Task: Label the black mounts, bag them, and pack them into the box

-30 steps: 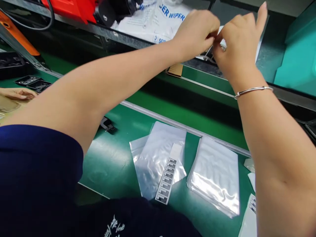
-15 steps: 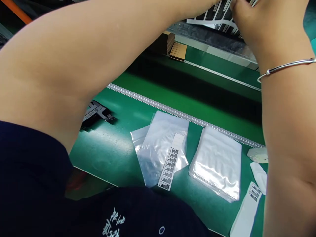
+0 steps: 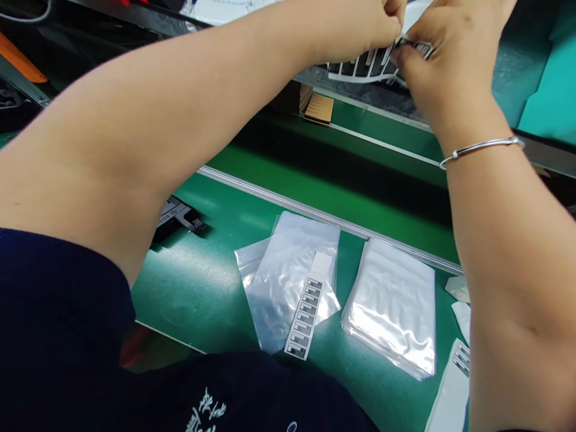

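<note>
Up on the dark shelf, a strip of black-and-white labels (image 3: pixel 364 65) curves over the front edge. My left hand (image 3: pixel 366 27) pinches it from the left, fingers closed and partly hidden. Close beside it, my right hand (image 3: pixel 443 57) grips the same strip between thumb and fingers; a silver bangle circles that wrist. Below, on the green worktop, another label strip (image 3: pixel 303 315), part of it blank, lies across a few loose clear plastic bags (image 3: pixel 281 273). To their right lies a thick stack of clear bags (image 3: pixel 391 306).
A black device (image 3: pixel 180 217) lies at left, partly behind my arm. Under the shelf stands brown cardboard (image 3: pixel 319 108). White label backing (image 3: pixel 447 390) rests at lower right, partly covered by my forearm. A metal rail (image 3: pixel 288 201) borders the worktop; a teal bin (image 3: pixel 551 96) sits upper right.
Both hands have come closer together on the label strip, the right moving left. The view has tilted up slightly, showing more of the shelf.
</note>
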Action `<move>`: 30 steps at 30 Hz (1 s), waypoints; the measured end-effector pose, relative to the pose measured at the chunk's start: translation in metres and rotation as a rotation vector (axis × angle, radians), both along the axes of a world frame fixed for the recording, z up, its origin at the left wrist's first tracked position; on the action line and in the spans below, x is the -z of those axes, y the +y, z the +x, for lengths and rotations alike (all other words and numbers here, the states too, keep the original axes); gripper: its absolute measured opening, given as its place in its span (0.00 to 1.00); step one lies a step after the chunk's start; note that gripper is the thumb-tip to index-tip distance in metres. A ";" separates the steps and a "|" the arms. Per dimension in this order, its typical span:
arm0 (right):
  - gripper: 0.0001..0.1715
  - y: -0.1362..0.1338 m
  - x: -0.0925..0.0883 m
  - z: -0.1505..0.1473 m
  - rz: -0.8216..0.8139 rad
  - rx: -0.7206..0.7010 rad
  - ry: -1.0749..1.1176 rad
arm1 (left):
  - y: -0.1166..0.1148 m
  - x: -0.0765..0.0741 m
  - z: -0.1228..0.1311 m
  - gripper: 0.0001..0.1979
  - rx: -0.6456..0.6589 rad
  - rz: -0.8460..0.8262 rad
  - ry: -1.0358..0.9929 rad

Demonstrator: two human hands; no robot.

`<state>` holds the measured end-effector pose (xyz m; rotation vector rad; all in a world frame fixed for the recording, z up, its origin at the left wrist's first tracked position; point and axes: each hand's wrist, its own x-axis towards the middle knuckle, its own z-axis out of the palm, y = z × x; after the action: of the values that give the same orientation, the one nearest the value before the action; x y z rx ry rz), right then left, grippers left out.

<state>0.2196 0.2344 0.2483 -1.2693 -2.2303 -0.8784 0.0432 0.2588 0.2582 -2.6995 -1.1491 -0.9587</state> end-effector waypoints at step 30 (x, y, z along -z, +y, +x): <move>0.10 0.010 0.017 0.011 0.055 -0.159 0.107 | -0.004 0.002 0.010 0.13 0.083 -0.082 -0.074</move>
<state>0.2309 0.2444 0.2313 -1.0723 -2.1732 -0.7869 0.0532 0.2552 0.2563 -2.8189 -1.1214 -1.0535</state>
